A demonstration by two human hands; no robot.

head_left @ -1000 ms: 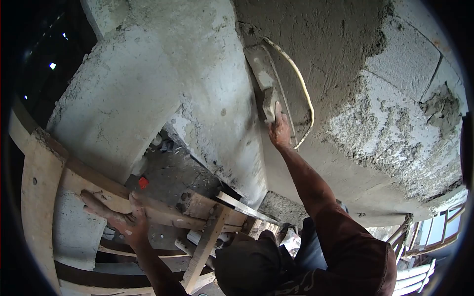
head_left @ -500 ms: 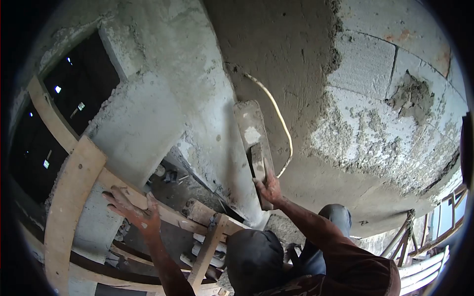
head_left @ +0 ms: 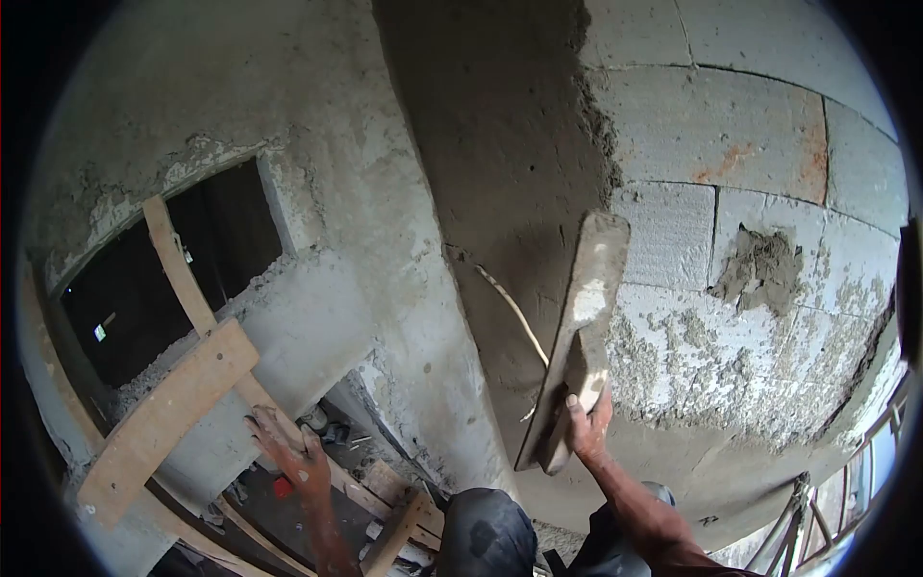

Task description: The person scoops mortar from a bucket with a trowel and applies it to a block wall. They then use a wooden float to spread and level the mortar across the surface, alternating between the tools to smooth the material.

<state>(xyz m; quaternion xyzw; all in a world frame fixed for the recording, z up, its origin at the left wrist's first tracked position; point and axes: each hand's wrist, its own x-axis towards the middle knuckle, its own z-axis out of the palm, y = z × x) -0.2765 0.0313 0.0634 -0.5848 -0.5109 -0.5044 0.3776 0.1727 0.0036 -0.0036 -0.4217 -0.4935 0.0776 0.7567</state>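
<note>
My right hand [head_left: 590, 428] is wrapped round the handle of a long plastering float [head_left: 598, 264], its face turned to the wall and its back smeared with mortar. The float slants upward over the fresh grey plaster [head_left: 481, 135], its upper end near the bare blocks. A pale cable [head_left: 516, 313] sticks out of the plaster and passes behind the float. At lower left, my left hand [head_left: 298, 460] has its fingers spread over a wooden board [head_left: 358, 492], holding nothing. Mortar marks show on that hand.
White blocks [head_left: 716, 125] form the wall at right, partly spattered with mortar and bearing one thick patch [head_left: 760, 269]. A concrete column [head_left: 385, 202] stands left of the plaster. Further left, a wide plank [head_left: 171, 418] crosses before a dark opening [head_left: 221, 231]. My knees [head_left: 487, 534] are below.
My right hand has carried the float rightward, away from the column, and its upper end now tilts right instead of left. The view has shifted; my left hand stays spread by the board.
</note>
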